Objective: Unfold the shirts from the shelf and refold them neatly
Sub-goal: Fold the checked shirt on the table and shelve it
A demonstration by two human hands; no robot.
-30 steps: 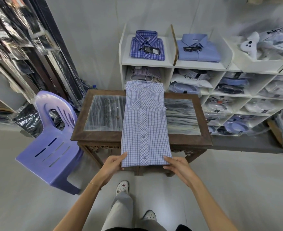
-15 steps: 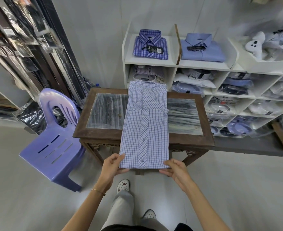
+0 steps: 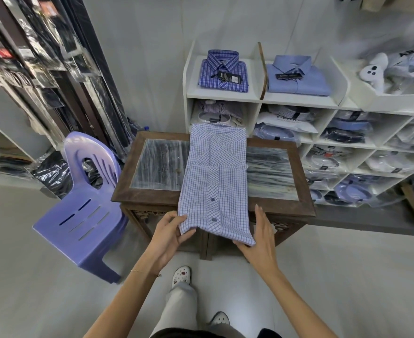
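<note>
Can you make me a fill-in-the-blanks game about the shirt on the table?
1. The checked shirt lies on a wooden ____.
2. Beside the table stands a purple plastic ____.
3. The left hand pinches the shirt's bottom ____.
4. The plain blue shirt sits on the white ____.

Missing words: table; chair; corner; shelf

Both arms reach forward and down, bare to the elbow. The left hand (image 3: 170, 234) pinches the near left corner of the checked shirt (image 3: 215, 184), thumb on top. The right hand (image 3: 262, 236) slips under the near right corner, fingers straight, pointing up and away.
</note>
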